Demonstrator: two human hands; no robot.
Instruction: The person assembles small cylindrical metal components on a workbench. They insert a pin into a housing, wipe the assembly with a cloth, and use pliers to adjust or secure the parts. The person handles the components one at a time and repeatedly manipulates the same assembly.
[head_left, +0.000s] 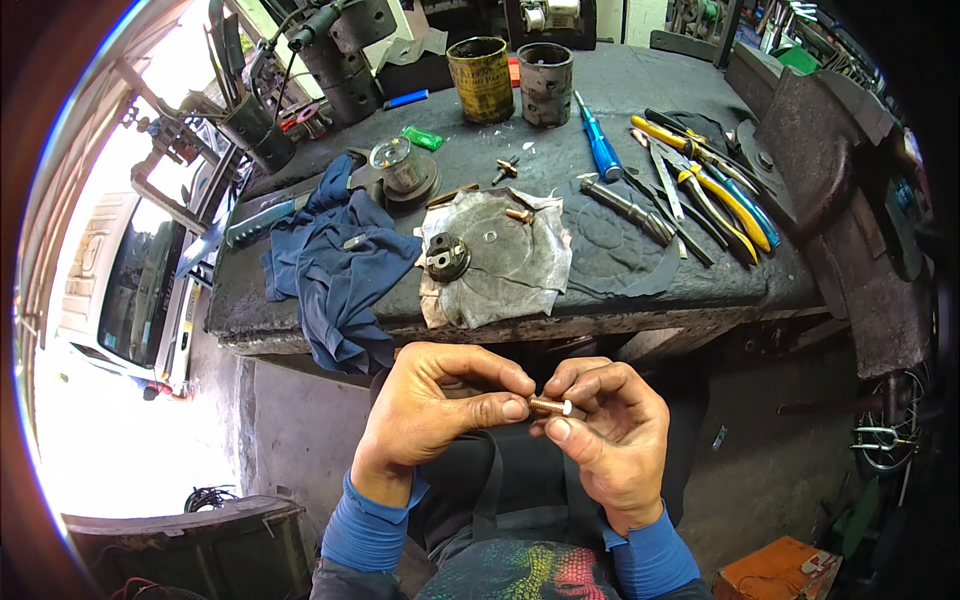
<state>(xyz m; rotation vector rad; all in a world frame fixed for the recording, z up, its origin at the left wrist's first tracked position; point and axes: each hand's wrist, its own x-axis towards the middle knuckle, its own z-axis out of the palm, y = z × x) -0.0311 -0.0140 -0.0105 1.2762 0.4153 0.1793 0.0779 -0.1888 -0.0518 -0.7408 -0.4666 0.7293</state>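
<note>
Both hands meet low in front of the bench, below its front edge. The left hand [435, 405] and the right hand [605, 430] pinch a small brass-coloured cylindrical piece [551, 406] between them, each with thumb and fingertips closed on it; the piece lies level, its pale end toward the right hand.

On the workbench [640, 270], at about twelve o'clock from the hands, a greyish rag [520, 270] carries a dark round part [447, 256] near its nine o'clock edge. A blue cloth [340, 265] hangs over the bench edge at about eleven o'clock. Farther back stand a yellowish tin [481, 78] and a dark metal sleeve [545, 83], side by side. At about one o'clock lie a blue-handled screwdriver [601, 148] and yellow-handled pliers [715, 190] among other tools. An orange box [778, 572] sits on the floor at four o'clock.
</note>
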